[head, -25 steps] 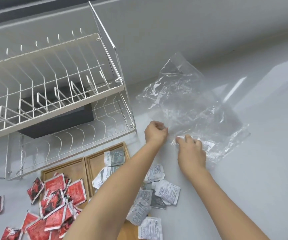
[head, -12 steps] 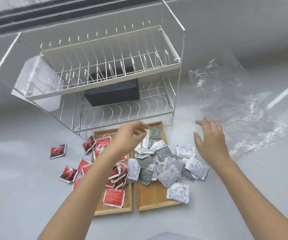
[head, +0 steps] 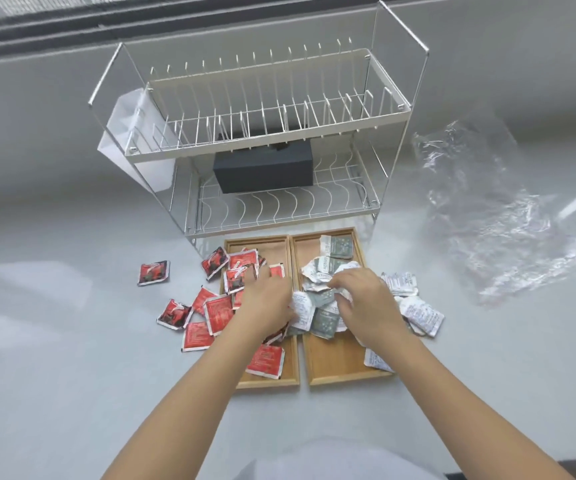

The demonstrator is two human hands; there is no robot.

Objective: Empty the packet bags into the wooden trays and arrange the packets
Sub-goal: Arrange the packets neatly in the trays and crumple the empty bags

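The left hand [head: 265, 303] lies palm down over the seam between the two trays, fingers spread and only lightly bent, resting on red packets [head: 217, 313] and on the edge of the grey-and-white packets [head: 321, 306]. The right hand [head: 366, 303] sits over the grey-and-white heap with its fingers curled down into it; whether it actually pinches a packet cannot be told. The hands are close together, not touching.

The left tray [head: 269, 379] holds red packets, with more spilled over its left rim onto the tabletop [head: 54, 341]; one red packet [head: 153, 272] lies apart, further left. The right tray [head: 342, 372] carries the grey-and-white packets in a heap at its middle and far end, with several white ones [head: 421, 313] spilled past its right rim. Small print covers the packets, too blurred to read.

Behind the trays stands a white wire rack [head: 262, 133] with a dark box [head: 262, 171] on its lower shelf. A crumpled clear bag [head: 497, 223] lies flat on the tabletop to the right, well apart from the trays.
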